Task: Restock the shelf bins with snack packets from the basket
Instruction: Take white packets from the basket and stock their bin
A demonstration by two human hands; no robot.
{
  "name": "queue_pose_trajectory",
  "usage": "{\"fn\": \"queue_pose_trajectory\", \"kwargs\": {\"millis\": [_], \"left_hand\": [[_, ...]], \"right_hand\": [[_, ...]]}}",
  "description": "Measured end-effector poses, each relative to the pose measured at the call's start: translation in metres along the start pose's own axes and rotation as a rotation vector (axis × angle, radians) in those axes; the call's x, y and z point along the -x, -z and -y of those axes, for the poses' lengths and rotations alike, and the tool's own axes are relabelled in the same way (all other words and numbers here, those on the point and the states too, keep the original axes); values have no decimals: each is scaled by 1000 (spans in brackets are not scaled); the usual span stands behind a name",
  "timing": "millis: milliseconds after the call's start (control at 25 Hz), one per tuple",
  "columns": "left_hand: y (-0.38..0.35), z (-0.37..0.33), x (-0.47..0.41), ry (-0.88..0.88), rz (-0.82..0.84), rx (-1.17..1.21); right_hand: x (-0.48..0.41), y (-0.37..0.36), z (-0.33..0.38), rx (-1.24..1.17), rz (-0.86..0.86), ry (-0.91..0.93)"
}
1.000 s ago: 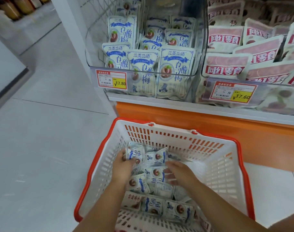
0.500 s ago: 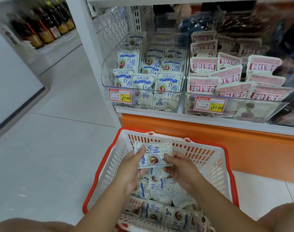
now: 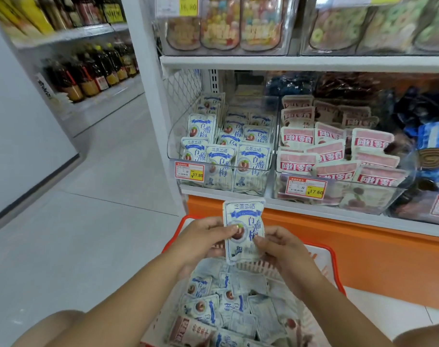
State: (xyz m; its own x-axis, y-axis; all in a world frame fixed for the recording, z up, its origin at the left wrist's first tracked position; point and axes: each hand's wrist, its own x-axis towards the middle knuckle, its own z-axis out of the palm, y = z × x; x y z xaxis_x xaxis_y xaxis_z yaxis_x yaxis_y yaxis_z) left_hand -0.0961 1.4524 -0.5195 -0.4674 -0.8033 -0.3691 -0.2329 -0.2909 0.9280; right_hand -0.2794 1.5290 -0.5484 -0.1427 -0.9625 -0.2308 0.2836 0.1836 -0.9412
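**A:** Restock status?

**B:** Partway, by my reading. The clear bin (image 3: 174,136) with the 17.80 price tag (image 3: 189,171) holds several rows of blue-and-white plum packets (image 3: 251,166), the front row upright against its front wall. Some room shows toward its back. Below the bin, the red-rimmed basket (image 3: 335,264) carries a loose heap of the same packets (image 3: 201,306). There is also a pinkish packet (image 3: 188,333) of another kind at the end farthest from the bin. A good deal is left to shelve.

**A:** And the one in hand?

**B:** One plum packet (image 3: 243,221), upright with its print toward the camera. It is in the air just below the bin's front wall, between the bin and the heap, and touches neither.

**A:** Grip?

**B:** Both hands are on it. The left hand (image 3: 201,240) pinches its left edge, thumb across the front by the printed fruit, fingers curled round behind. The right hand (image 3: 283,249) pinches the lower right edge, thumb on the front. The fingertips behind the packet are hidden.

**A:** Next move?

**B:** Judgement only: up and over the bin's front wall, then seated upright in a gap. The neighbouring bin (image 3: 338,194), to the right of the clear bin, holds pink packets (image 3: 297,139), so it is the wrong one.
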Motion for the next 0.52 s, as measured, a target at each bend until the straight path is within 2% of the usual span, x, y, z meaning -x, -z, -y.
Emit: {"fn": "queue_pose_trajectory", "kwargs": {"millis": [120,360,440,520], "left_hand": [[0,-15,1,-43,-10,-39],[13,-45,-14,-143,-88,-48],[26,-54,-21,-238,-184,-70],[46,-62,-28,-353,-372,-51]], "right_hand": [[-2,-10,15,-1,22,20],[-19,-36,63,185,54,88],[-31,-46,85,247,19,136],[-52,-57,109,350,-85,253]]}}
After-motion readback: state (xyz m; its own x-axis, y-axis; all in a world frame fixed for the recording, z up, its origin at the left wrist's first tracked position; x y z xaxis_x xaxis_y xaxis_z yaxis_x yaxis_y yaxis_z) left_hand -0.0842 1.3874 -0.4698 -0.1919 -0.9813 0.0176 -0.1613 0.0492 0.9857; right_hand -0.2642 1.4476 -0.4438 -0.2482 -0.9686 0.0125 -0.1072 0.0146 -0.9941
